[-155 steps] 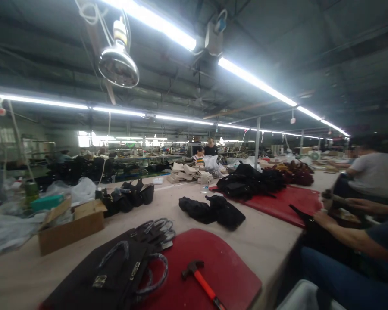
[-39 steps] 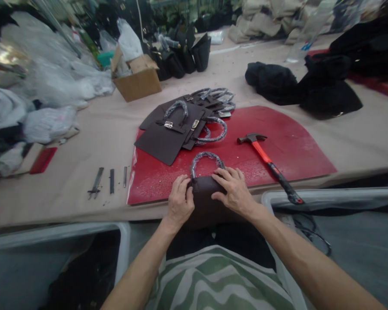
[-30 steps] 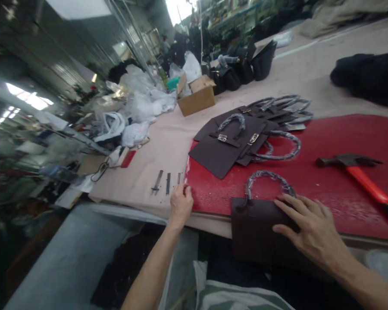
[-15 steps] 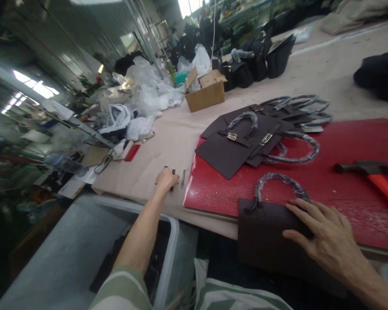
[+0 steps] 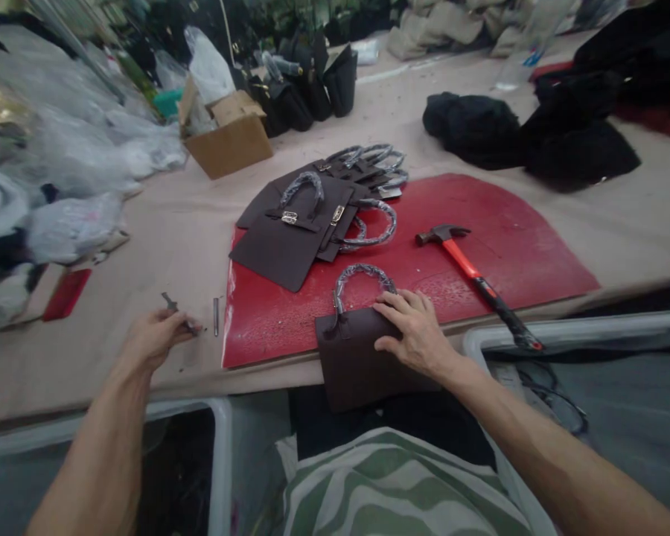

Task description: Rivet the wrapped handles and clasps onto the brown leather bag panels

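My left hand [image 5: 155, 339] is just over the cloth-covered table, its fingers closed in a pinch on a small dark metal tool [image 5: 169, 301] whose exact kind I cannot make out. A thin metal rod [image 5: 216, 316] lies to its right, apart from it. My right hand [image 5: 416, 327] rests with fingers stretched out on a dark brown handbag panel [image 5: 349, 365], near the foot of its plastic-wrapped handle [image 5: 362, 269]. The panel lies partly on a red board [image 5: 447, 201] and overhangs the table's front edge.
More brown bag panels [image 5: 282, 249] with wrapped handles lie piled on the board. A claw hammer [image 5: 461, 257] lies at right. Behind are a cardboard box [image 5: 231, 145], black bags [image 5: 295, 104] and dark cloth [image 5: 474, 130]. Grey bins [image 5: 223, 447] stand below the table edge.
The view has swung right, bringing the whole hammer and a right-hand bin into sight. My left hand has lifted slightly with the metal tool; my right hand stays on the bag panel.
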### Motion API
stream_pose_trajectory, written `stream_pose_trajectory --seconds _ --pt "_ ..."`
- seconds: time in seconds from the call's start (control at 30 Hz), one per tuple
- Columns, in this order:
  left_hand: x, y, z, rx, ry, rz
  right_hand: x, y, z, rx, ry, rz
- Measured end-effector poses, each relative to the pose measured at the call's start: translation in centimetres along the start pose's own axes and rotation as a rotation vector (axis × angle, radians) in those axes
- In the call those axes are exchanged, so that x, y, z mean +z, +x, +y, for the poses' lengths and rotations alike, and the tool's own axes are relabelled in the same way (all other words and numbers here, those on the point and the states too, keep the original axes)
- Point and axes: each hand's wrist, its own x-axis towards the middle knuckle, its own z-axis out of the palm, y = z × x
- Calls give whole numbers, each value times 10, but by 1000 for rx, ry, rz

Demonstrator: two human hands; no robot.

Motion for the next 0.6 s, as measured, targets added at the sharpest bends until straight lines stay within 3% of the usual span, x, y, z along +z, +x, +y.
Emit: stream_pose_trajectory --seconds 0.1,0.23,0.33,0.43,0.6 --pt "20 -36 16 87 -506 -30 -1 0 -1 0 9 2" --pt "80 -89 45 223 -819 -234 -1 0 -1 3 12 5" --pt "132 -127 65 332 -855 -326 0 0 0 5 13 0" --pt "173 -158 78 498 -796 -335 0 0 0 10 14 -8" --pt "207 -181 83 734 -602 -293 -2 -1 -2 20 15 -16"
